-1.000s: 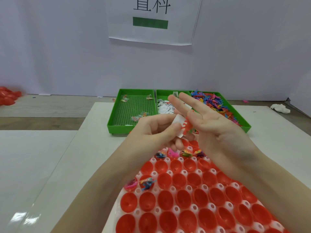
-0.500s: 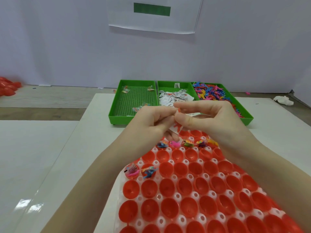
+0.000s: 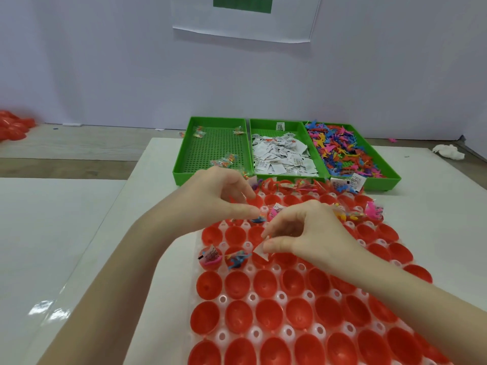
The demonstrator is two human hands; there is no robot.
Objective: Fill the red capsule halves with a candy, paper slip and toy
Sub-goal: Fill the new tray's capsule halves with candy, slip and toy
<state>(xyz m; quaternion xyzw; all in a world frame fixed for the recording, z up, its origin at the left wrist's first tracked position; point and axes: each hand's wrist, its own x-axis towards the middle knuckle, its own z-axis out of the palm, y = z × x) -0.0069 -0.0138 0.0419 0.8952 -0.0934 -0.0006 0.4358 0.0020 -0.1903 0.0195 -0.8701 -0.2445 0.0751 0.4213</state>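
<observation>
A clear tray holds rows of red capsule halves (image 3: pixel 237 285). My right hand (image 3: pixel 308 233) pinches a white paper slip (image 3: pixel 259 253) between thumb and forefinger, right over a half in the third row. My left hand (image 3: pixel 224 198) hovers above the rows farther back, its fingers curled with the thumb near the forefinger; I cannot see what, if anything, it holds. Two halves at the left hold items: one (image 3: pixel 210 255) a slip and a pink toy, the other (image 3: pixel 237 259) a blue toy. Several halves in the back rows (image 3: pixel 350 214) are filled too.
Three green trays stand behind the capsules: a few wrapped candies (image 3: pixel 224 160) on the left, paper slips (image 3: pixel 282 156) in the middle, coloured toys (image 3: pixel 342 148) on the right. A pile of red capsule parts (image 3: pixel 13 125) lies far left, a crumpled white tissue (image 3: pixel 448 151) far right.
Both hands pinched one slip together up near the green trays. Now the hands have parted and the right one has carried the slip down to a capsule half.
</observation>
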